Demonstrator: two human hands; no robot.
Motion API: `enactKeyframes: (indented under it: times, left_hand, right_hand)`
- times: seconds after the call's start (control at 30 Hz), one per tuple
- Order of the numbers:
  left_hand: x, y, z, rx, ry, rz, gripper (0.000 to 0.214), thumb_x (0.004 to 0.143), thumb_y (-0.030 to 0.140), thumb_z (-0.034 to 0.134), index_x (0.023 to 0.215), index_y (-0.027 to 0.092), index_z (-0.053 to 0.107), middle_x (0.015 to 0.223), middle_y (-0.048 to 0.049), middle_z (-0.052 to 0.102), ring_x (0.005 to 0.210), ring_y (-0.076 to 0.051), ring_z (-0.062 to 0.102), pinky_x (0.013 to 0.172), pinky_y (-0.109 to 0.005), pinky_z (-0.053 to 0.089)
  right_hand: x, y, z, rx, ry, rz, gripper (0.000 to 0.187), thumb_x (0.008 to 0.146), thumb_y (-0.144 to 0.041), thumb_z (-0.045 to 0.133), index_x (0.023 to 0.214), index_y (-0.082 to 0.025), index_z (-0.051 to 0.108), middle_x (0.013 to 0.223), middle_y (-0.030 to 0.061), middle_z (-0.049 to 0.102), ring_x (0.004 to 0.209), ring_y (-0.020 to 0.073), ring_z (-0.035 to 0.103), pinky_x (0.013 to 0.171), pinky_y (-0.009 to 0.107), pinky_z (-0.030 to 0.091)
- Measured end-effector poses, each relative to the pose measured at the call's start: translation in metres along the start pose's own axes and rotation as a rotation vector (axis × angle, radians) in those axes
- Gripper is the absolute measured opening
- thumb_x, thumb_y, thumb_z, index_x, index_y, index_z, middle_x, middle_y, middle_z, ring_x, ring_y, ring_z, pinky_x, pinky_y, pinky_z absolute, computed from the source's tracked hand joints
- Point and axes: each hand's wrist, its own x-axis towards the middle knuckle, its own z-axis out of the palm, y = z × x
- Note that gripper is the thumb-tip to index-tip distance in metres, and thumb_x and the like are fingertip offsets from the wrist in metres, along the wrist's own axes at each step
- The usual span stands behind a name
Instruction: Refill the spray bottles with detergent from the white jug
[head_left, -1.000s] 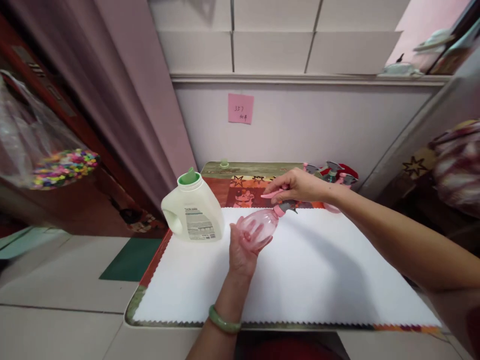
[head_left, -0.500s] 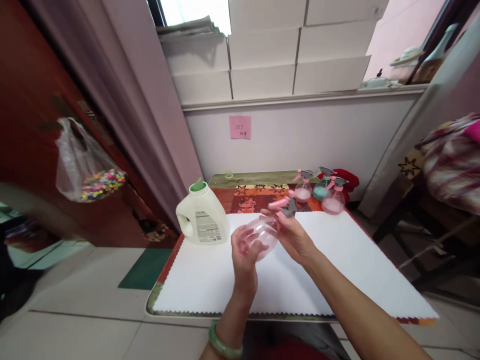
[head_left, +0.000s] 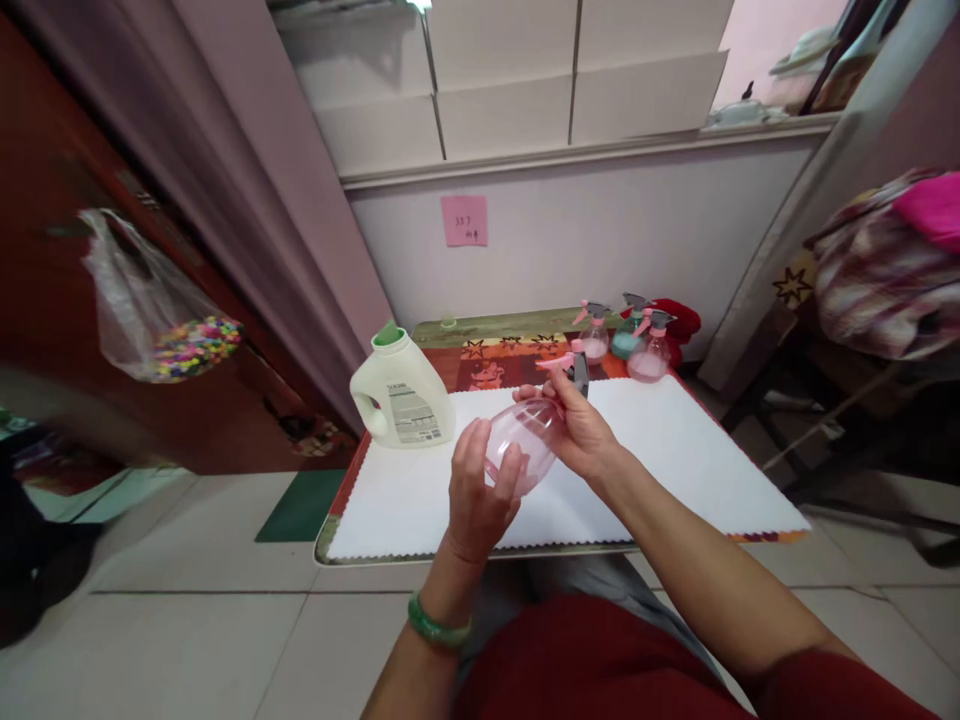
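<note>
Partly hidden: pink bottle point(head_left: 531, 432), left hand point(head_left: 478, 490) and right hand point(head_left: 583, 428) curled around its ends.

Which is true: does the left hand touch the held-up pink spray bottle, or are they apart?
Touching. The head view shows the left hand cupping the lower end of the pink spray bottle, thumb and fingers against it.

A translucent pink spray bottle point(head_left: 534, 425) is held tilted in midair.
</note>
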Motion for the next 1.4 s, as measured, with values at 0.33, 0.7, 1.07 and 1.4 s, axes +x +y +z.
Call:
enactKeyframes:
  times: [0.33,0.7,1.07,1.4]
  left_hand:
    - [0.012,0.029,0.004,-1.480,-0.636,-1.568,0.084,0.068,0.085,0.062,0.106,0.010,0.065,0.089,-0.0156,0.072,0.076,-0.028,0.070,0.067,-0.038,0.055]
    - [0.014,0.032,0.035,-0.977,-0.281,-1.266,0.080,0.079,0.079,0.061,0.130,0.017,0.058,0.131,-0.0168,0.065,0.119,-0.032,0.063,0.100,-0.046,0.050]
    - [0.029,0.014,0.051,-0.748,-0.685,-1.222,0.080,0.060,0.053,0.087,0.126,0.019,0.057,0.109,-0.0124,0.070,0.096,-0.030,0.068,0.087,-0.046,0.053]
    - [-0.018,-0.017,0.054,-1.629,-0.747,-1.544,0.083,0.075,0.073,0.067,0.125,0.007,0.065,0.096,-0.0187,0.074,0.086,-0.027,0.070,0.071,-0.032,0.051]
  right_hand:
    - [-0.009,-0.029,-0.010,-0.235,-0.360,-0.060,0.046,0.064,-0.064,0.087,0.079,-0.021,0.079,0.085,0.0047,0.080,0.093,0.0246,0.075,0.095,0.040,0.053]
    - [0.025,-0.041,-0.018,-0.211,-0.227,-0.066,0.046,0.065,-0.061,0.088,0.067,-0.019,0.070,0.067,0.0009,0.072,0.069,0.0171,0.069,0.077,0.034,0.056]
    - [0.046,-0.030,-0.041,-0.210,-0.084,0.168,0.051,0.059,-0.061,0.090,0.061,-0.019,0.062,0.071,0.0033,0.074,0.065,0.0161,0.065,0.065,0.029,0.051]
    - [0.104,-0.112,-0.110,0.029,-0.146,0.091,0.046,0.081,-0.053,0.081,0.066,-0.023,0.050,0.052,-0.0106,0.039,0.045,0.0069,0.041,0.054,0.021,0.050]
